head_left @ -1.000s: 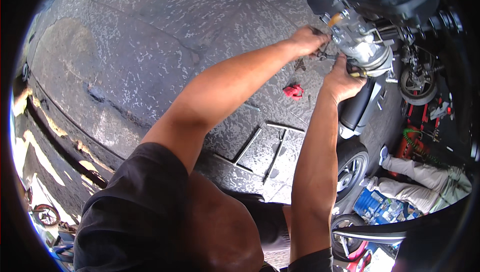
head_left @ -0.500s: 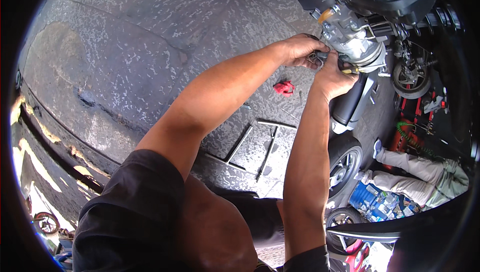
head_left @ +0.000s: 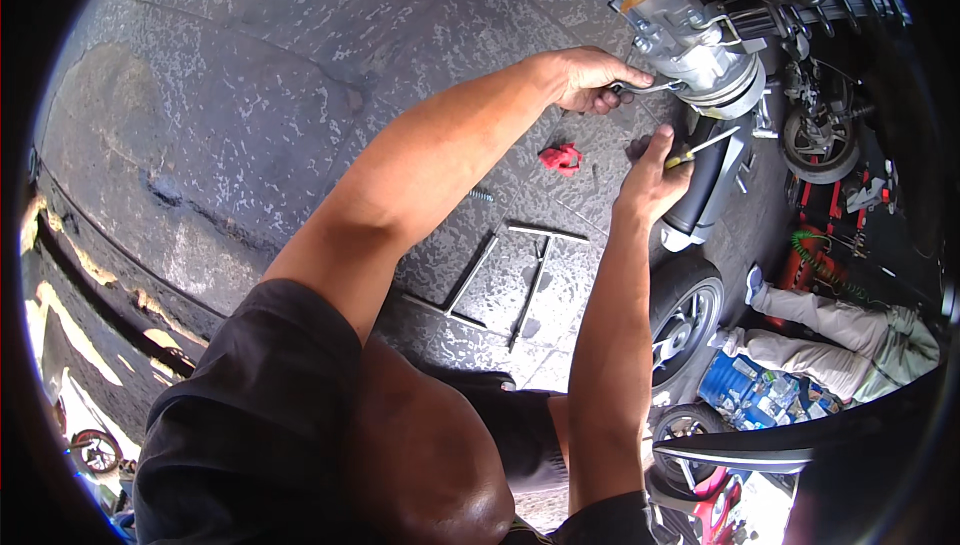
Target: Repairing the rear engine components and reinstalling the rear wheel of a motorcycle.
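My left hand (head_left: 592, 83) is closed on a slim metal piece (head_left: 652, 89) whose far end meets the side of a silver motorcycle engine part (head_left: 722, 85); its exact kind is unclear. Below and to the right, my right hand (head_left: 652, 185) grips a screwdriver (head_left: 681, 160) with a yellowish handle. The screwdriver's bare shaft points up and right, clear of the engine part. Beneath that part runs a dark exhaust muffler (head_left: 700, 190).
On the floor lie a red cloth (head_left: 562, 158), a small spring (head_left: 481, 195) and several T-handle wrenches (head_left: 532, 290). A wheel (head_left: 686, 320) stands right of my right forearm. Farther right are a person's legs (head_left: 815, 340) and a blue container of small items (head_left: 760, 395).
My right hand has drawn back down from the engine part, bringing the screwdriver into plain sight. My left hand has shifted slightly up and left, still at the part. The view has shifted a little.
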